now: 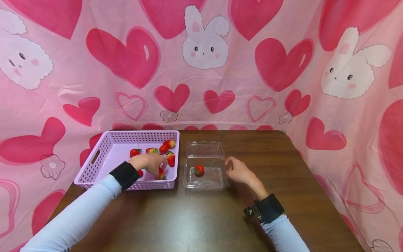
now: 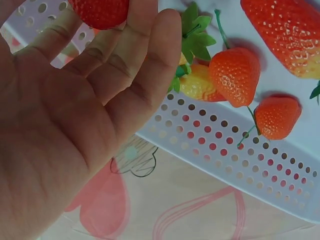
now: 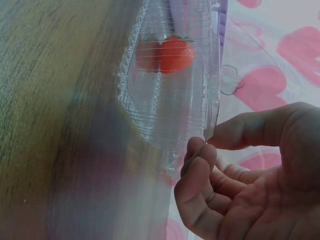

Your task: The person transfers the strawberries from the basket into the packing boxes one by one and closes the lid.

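Observation:
My left hand [image 1: 151,163] reaches into the lilac basket [image 1: 107,150], among red and yellowish strawberries. Its fingers close around one red strawberry [image 2: 102,11], which shows at the top edge of the left wrist view on the palm side of the fingers. On the other side, my right hand [image 1: 238,170] pinches the right rim of a clear plastic clamshell box [image 1: 206,182] between thumb and fingertips. The box stands with its lid [image 1: 204,149] folded back, and a single strawberry [image 1: 199,170] lies inside, toward the left.
Several more strawberries lie in the basket, including a pale-tipped one [image 1: 170,143] by its right wall. The basket's perforated wall stands close to the box's left side. A brown wooden table [image 1: 201,217] carries both, with a pink heart-patterned cloth [image 1: 204,80] hanging behind.

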Available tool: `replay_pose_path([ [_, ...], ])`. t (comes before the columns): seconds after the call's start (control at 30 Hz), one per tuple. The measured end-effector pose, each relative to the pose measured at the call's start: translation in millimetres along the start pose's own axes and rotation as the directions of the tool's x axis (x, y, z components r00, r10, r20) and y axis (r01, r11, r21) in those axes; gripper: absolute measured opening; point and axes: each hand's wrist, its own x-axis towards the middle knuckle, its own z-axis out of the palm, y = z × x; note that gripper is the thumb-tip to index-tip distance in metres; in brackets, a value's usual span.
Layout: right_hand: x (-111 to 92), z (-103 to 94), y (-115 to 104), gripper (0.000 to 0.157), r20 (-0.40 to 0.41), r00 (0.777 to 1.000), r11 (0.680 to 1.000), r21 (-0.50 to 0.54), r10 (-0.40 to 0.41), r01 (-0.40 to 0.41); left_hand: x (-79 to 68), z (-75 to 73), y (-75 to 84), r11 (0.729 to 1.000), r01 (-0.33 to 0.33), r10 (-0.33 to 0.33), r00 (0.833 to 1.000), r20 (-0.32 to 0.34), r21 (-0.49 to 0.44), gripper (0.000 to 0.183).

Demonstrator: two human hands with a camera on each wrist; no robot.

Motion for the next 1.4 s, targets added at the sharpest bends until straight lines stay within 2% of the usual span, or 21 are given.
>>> replay_pose_path([
  [0.4,0.2,1.1,-0.7,0.031,-0.001,1.0,1.0,-0.001,0.004,-0.004,-4.8,-11.5,0.9,0.998,0.01,-0.011,1.0,-0.02,-0.066,0.029],
  [0.83,1.6,1.0,0.6,0.032,0.001,1.0,1.0,-0.006,0.016,-0.016,-6.7,-20.1,3.9,0.997,-0.054,0.046,0.992,-0.12,-0.062,0.028],
  [1.0,1.0,1.0,-0.7,0.032,0.011,1.0,1.0,0.003,0.021,-0.021,-6.6,-21.3,4.6,0.993,-0.046,0.028,0.987,-0.16,-0.105,0.028],
  [1.2,0.0,-0.2,-1.9,0.033,0.012,1.0,1.0,0.001,0.02,-0.02,-5.6,-24.1,7.6,0.993,-0.073,0.053,0.978,-0.204,-0.092,0.025],
  [1.4,1.3,0.2,-0.7,0.032,0.004,1.0,1.0,-0.007,0.021,-0.021,-9.3,-30.9,8.9,0.997,-0.052,0.036,0.975,-0.22,-0.066,0.028],
])
